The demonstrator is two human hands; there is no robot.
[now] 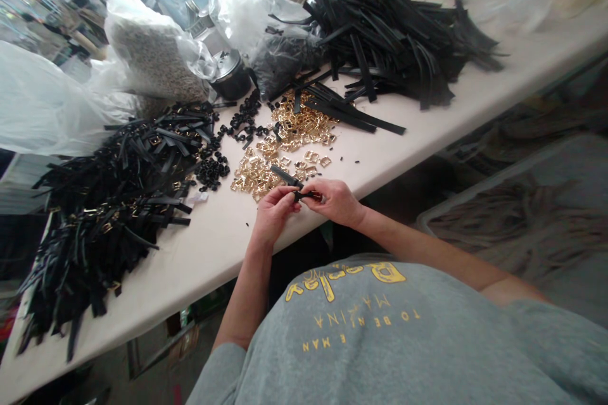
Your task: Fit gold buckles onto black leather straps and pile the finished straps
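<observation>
Close to the table's near edge, my left hand (277,207) and my right hand (335,201) meet over one black strap (286,175). Fingertips of both hands pinch it, and its free end points up and left. A bit of gold, perhaps a buckle, shows at my right fingers; the fingers cover most of it. Just beyond my hands lie loose gold buckles (256,172) in a heap. Small black loops (212,171) are piled to the left of them.
Black straps with buckles (102,215) cover the table's left part. Plain black straps (394,38) are stacked at the back right. Clear plastic bags (152,44) and a dark tin with a metal lid (230,73) stand behind. A bin (522,202) sits below on the right.
</observation>
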